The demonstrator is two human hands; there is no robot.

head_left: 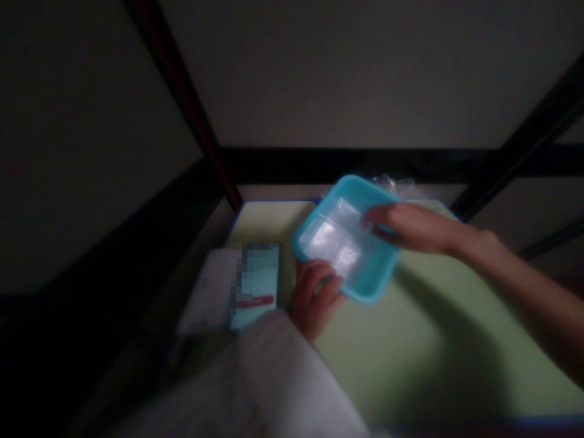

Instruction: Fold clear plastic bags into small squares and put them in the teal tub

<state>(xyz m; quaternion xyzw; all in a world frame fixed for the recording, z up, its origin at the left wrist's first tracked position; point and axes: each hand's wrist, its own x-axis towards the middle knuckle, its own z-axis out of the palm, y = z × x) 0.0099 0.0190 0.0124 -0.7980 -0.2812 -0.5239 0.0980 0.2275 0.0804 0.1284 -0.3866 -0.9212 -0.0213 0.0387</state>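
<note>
A turquoise plastic tray (pixel 365 283) is tilted above the pale green table (pixel 410 347). My left hand (pixel 314 295) grips the tray's near-left rim, fingers curled over the edge. My right hand (pixel 406 226) reaches into the tray from the right, its fingers resting on clear plastic bags (pixel 335 240) that lie inside. The picture is dim and somewhat blurred.
A light blue card or booklet (pixel 255 283) with a red mark lies on the table to the left, beside a white sheet (pixel 207 292). More crumpled clear plastic (pixel 395 184) sits behind the tray. Dark frame bars (pixel 191 103) rise at the table's back corners.
</note>
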